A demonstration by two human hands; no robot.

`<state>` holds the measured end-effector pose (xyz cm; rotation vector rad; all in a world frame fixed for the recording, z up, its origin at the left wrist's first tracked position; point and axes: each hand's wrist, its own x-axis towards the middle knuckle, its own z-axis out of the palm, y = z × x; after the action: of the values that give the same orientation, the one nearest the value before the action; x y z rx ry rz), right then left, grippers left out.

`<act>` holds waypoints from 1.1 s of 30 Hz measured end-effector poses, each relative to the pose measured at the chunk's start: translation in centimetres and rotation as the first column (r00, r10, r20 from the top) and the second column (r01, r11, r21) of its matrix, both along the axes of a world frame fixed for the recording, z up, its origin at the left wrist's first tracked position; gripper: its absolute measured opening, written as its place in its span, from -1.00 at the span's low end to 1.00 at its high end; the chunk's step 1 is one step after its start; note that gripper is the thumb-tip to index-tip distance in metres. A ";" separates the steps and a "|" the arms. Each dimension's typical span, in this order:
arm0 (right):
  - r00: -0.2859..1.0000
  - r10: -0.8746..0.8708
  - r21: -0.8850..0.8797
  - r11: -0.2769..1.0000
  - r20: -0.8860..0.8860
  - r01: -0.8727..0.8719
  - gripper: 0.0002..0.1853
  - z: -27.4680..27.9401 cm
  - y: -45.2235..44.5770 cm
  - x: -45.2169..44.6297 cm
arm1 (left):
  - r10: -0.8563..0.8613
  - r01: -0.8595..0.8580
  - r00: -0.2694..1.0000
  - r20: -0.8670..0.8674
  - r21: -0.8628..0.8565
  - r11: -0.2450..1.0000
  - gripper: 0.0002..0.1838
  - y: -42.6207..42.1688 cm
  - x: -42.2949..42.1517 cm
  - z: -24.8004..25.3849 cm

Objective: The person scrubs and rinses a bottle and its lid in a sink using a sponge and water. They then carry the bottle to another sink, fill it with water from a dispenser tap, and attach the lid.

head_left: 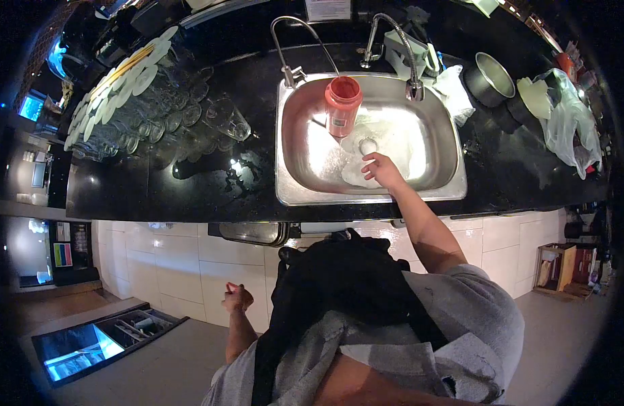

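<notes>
My right hand (385, 172) reaches over the near part of the steel sink (305, 179), its fingers apart and slightly bent, with nothing visible in them. Just beyond the fingertips is the drain (368, 145), with pale wet froth or water around it. A red plastic jar (342, 107) stands in the sink, mouth up and without a lid, below the thin curved tap (310, 21). Down by my left side, away from the counter, my left hand (238, 298) is closed around a small red thing, possibly a lid; most of it is hidden.
Several upturned glasses (170, 122) and a clear pitcher (228, 119) stand left of the sink. A flexible spout tap (410, 61) hangs over the sink's right side. To the right are a metal pot (491, 80) and a plastic bag (570, 122) on the black counter (210, 193).
</notes>
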<state>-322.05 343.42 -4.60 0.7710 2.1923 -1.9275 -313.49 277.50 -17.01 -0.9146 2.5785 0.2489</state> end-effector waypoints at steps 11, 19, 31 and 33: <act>0.998 0.055 0.039 0.998 0.013 -0.055 -0.65 0.1 0.2 0.0 | 0.043 -0.070 0.996 0.082 0.354 0.933 -0.14 -3.1 0.0 -3.7; 0.999 0.001 -0.008 1.000 -0.035 -0.001 -0.68 -0.6 0.3 -0.2 | 0.169 -0.316 0.949 0.267 0.789 0.527 -0.18 0.9 0.4 4.3; 0.995 0.098 -0.024 0.995 -0.001 -0.098 -0.70 -0.5 0.1 0.0 | 0.087 -0.318 0.944 0.318 0.805 0.501 -0.21 -1.0 0.9 0.8; 0.995 0.103 -0.014 0.995 0.005 -0.103 -0.70 -0.4 0.1 0.1 | 0.113 -0.349 0.933 0.341 0.785 0.512 -0.25 0.2 0.7 2.4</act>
<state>-321.99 343.49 -5.03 0.6465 2.1682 -1.8869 -312.81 277.73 -14.62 -0.8060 1.7041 1.2494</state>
